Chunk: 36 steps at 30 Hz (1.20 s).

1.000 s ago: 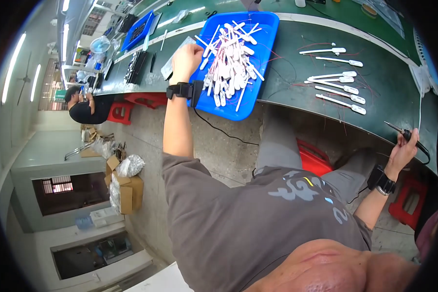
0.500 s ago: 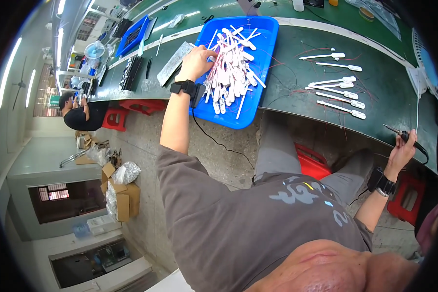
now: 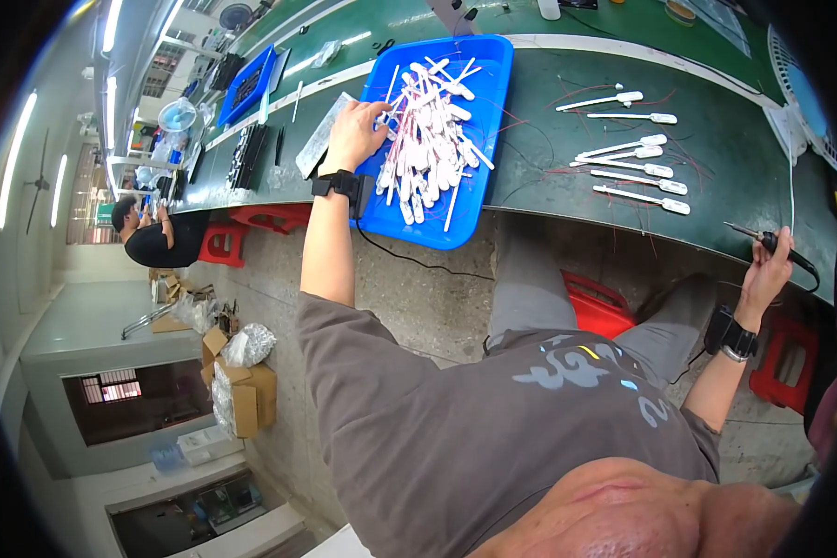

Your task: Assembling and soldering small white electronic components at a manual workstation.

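Observation:
My left hand (image 3: 355, 137) is over the left side of a blue tray (image 3: 481, 191), its curved fingers apart beside a heap of white paddle-shaped plastic pieces (image 3: 430, 149) with thin reddish wires. Nothing shows between those fingers. At the bench's right front edge my right hand (image 3: 765, 272) is closed around a soldering iron (image 3: 769, 244), its tip pointing left. Between tray and iron, several more white pieces (image 3: 656, 170) lie in a loose column, with fine red and dark wires spread around them.
A grey flat block (image 3: 323, 139) lies left of the tray on the green bench (image 3: 549, 79). Farther left are black parts (image 3: 247, 156) and another blue tray (image 3: 272, 70). A fan (image 3: 804, 102) stands far right. Another person (image 3: 153, 237) sits at the far left.
My left hand has drawn back slightly from the heap toward the tray's left edge, its fingers spreading. My right hand still holds the soldering iron. The whole view has shifted a little.

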Tool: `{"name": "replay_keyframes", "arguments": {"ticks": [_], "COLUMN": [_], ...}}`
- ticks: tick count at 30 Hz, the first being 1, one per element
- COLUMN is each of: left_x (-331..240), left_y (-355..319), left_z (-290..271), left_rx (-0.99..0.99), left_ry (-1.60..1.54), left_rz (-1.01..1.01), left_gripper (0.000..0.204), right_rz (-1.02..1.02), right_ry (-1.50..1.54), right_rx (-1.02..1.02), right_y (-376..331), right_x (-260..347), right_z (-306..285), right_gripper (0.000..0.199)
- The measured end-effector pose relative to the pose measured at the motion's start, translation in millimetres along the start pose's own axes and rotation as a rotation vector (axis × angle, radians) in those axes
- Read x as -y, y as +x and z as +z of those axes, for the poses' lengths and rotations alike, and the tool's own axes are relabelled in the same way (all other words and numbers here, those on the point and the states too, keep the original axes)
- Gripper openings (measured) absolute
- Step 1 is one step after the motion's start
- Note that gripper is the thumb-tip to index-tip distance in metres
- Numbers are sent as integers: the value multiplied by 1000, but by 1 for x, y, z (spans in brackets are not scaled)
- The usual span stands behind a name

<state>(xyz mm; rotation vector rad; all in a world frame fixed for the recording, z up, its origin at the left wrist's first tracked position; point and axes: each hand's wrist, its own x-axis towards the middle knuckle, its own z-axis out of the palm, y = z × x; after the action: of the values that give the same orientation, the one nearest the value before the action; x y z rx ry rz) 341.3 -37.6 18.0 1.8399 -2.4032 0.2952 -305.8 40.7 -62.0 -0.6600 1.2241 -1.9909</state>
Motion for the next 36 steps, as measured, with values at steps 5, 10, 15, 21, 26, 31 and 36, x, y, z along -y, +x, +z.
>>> {"name": "replay_keyframes", "arguments": {"ticks": [5, 10, 15, 21, 26, 31, 36], "left_x": [-3, 5, 8, -40, -184, -300, -379], "left_y": [-1, -5, -7, 26, 44, 48, 35], "left_z": [-1, -4, -24, -51, -76, -37, 16], "left_rx": [37, -71, -250, -368, -293, -280, -228], "left_ry": [198, 81, -236, -169, -321, -433, -706], "left_rz": [150, 145, -97, -62, -20, 515, 587], "left_gripper": [20, 13, 20, 30, 30, 23, 21], "right_rz": [-11, -18, -6, -13, -39, -70, -78], "right_ry": [50, 54, 59, -4, -107, -28, -77], "right_rx": [95, 108, 111, 29, -11, 84, 39], "right_y": [9, 9, 9, 6, 14, 21, 13], "right_x": [-9, -9, -9, 0, 5, -1, 3], "right_z": [-14, -15, -15, -16, 3, -6, -9], "right_gripper": [19, 19, 19, 18, 21, 20, 20]}}
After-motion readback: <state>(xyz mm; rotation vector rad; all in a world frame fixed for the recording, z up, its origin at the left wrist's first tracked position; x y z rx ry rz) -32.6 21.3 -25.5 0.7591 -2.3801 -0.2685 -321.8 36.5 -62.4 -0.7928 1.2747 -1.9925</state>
